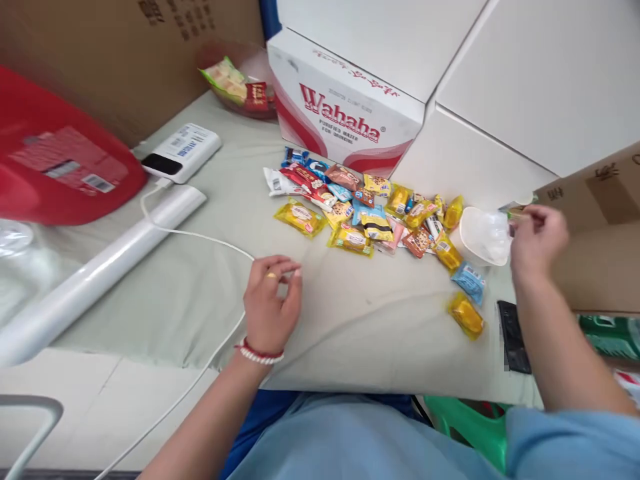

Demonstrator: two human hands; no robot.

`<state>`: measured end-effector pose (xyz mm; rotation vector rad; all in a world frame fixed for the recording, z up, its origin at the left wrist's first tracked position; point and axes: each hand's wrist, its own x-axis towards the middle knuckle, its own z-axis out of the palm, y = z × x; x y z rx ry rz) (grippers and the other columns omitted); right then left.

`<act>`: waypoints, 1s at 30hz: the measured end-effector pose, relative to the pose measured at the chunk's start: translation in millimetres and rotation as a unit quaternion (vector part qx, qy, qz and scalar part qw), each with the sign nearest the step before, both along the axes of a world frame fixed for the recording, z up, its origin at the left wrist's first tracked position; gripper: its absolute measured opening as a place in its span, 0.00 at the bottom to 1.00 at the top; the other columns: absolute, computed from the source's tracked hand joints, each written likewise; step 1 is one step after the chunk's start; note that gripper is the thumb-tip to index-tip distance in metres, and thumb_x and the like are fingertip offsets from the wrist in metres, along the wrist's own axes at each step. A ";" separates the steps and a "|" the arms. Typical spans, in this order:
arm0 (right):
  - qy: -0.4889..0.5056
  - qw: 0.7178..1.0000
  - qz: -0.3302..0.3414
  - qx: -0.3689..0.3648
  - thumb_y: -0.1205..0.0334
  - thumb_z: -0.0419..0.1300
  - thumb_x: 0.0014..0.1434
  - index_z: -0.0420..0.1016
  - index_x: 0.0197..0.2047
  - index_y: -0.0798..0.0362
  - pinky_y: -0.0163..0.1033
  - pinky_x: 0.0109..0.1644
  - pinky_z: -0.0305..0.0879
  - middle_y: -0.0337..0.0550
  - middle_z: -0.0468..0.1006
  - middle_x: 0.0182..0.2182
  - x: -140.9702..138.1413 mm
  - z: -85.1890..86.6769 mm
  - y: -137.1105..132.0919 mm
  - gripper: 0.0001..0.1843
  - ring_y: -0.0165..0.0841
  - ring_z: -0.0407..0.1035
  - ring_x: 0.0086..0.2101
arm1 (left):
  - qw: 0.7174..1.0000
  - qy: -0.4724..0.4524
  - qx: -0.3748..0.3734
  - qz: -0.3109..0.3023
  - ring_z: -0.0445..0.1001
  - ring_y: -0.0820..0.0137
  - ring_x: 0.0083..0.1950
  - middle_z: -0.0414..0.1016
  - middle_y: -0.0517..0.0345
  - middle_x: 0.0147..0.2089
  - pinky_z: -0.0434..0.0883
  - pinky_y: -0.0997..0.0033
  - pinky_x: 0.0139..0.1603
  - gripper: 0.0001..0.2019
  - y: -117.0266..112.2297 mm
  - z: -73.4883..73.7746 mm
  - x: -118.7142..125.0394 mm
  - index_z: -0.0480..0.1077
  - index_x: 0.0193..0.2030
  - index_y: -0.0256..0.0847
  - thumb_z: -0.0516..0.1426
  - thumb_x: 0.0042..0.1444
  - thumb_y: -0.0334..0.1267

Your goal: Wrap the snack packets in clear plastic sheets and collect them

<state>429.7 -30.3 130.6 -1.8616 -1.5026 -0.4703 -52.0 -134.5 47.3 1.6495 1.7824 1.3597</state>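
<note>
My right hand [540,243] is at the far right, its fingers pinched together beside a small white bowl [466,233]. A thin yellowish-green bit shows at the fingertips, too small to name. Clear crinkled plastic seems to lie in the bowl. Over the cloth at centre left, my left hand [273,303] hangs with loosely curled fingers and nothing visible in it. Many small wrapped snacks [376,223] are spread in a heap left of the bowl. Nearer me, a yellow-wrapped snack [467,315] lies apart, below a blue packet [469,282].
A Wahaba-style white and red carton [345,113] stands behind the snacks. At left are a power bank [183,152] with a white cable [210,237], a plastic roll [105,267] and a red container [65,153]. A black flat object [514,337] lies by my right forearm.
</note>
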 end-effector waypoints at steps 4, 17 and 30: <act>-0.036 0.940 0.320 -0.110 0.68 0.56 0.68 0.78 0.46 0.48 0.44 0.47 0.77 0.47 0.83 0.41 -117.5 -61.2 -116.3 0.11 0.39 0.79 0.43 | 0.993 -0.073 0.014 0.094 0.76 0.68 0.40 0.76 0.58 0.38 0.74 0.68 0.43 0.06 93.4 31.8 9.2 0.75 0.35 0.42 0.58 0.63 0.39; 0.004 0.932 0.311 -0.188 0.69 0.55 0.70 0.74 0.54 0.51 0.40 0.42 0.81 0.51 0.77 0.45 -189.3 -129.7 -200.9 0.12 0.37 0.78 0.42 | 0.990 0.073 -0.108 0.048 0.59 0.66 0.62 0.63 0.52 0.70 0.53 0.55 0.71 0.28 366.3 13.3 -95.7 0.66 0.63 0.36 0.69 0.58 0.35; 0.037 0.934 0.299 -0.191 0.69 0.54 0.71 0.74 0.52 0.50 0.40 0.44 0.79 0.49 0.76 0.45 -190.7 -131.6 -197.0 0.10 0.36 0.77 0.42 | 0.979 0.122 -0.051 0.155 0.62 0.54 0.64 0.66 0.46 0.60 0.59 0.49 0.69 0.05 296.3 5.8 -94.1 0.72 0.46 0.39 0.57 0.66 0.32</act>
